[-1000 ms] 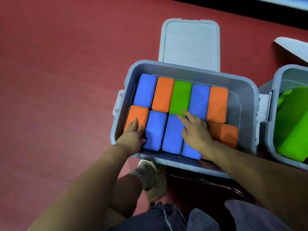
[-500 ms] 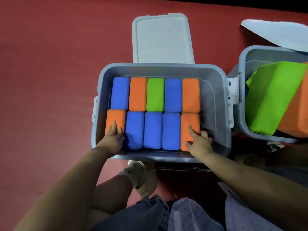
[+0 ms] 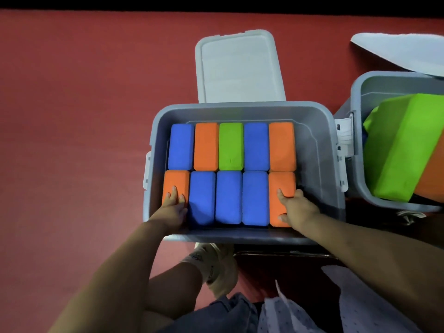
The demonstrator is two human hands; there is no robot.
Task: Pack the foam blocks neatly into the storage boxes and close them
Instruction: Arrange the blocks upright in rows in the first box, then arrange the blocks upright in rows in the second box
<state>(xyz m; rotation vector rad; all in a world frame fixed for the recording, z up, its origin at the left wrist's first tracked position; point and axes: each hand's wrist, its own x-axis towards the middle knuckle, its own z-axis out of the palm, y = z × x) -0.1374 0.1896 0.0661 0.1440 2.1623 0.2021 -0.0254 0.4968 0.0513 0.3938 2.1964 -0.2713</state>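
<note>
A grey storage box (image 3: 319, 150) stands open in front of me, its lid (image 3: 240, 66) folded back behind it. Inside, blue, orange and green foam blocks lie in two tight rows. My left hand (image 3: 173, 205) presses flat on the near-left orange block (image 3: 175, 183). My right hand (image 3: 296, 209) rests on the near-right orange block (image 3: 281, 186), fingers over its right edge and thumb at its near end. Three blue blocks (image 3: 228, 197) lie between my hands.
A second grey box (image 3: 365, 97) stands open at the right, holding a large green block (image 3: 403, 145) and an orange one (image 3: 432, 174) piled loosely. Its lid (image 3: 403, 51) lies behind. Red floor lies all around. My knees and shoe (image 3: 216, 263) are below the box.
My right hand slid from the middle blue blocks to the near-right orange block, which now lies level in its row. My left hand stayed on the near-left orange block.
</note>
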